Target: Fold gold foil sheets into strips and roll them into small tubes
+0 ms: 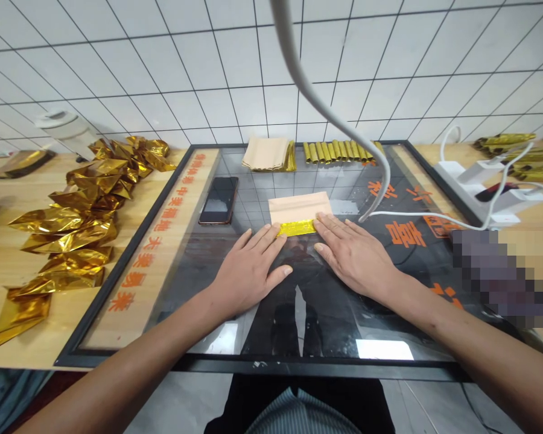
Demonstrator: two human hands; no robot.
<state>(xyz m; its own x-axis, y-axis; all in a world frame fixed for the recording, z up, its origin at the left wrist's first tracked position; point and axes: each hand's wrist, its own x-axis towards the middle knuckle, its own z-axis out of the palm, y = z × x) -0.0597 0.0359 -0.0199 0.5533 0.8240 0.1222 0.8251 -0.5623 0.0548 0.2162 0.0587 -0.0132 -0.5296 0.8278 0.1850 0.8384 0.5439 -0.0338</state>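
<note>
A sheet of joss paper [298, 208] lies on the glass panel [262, 271] in front of me, its pale back facing up. Along its near edge a gold foil strip [298, 227] is folded or rolled over. My left hand [250, 265] rests flat with its fingertips on the strip's left end, thumb apart. At the right end, the outstretched fingers of my right hand [355, 250] press down on the strip and the paper. Neither hand is closed around anything.
Behind the sheet stand a stack of paper [266, 154] and a row of gold rolls [339, 150]. Folded gold foil pieces [79, 223] lie left, near a phone [219, 200]. A thick grey cable [326, 108] hangs in front; a power strip [466, 187] sits right.
</note>
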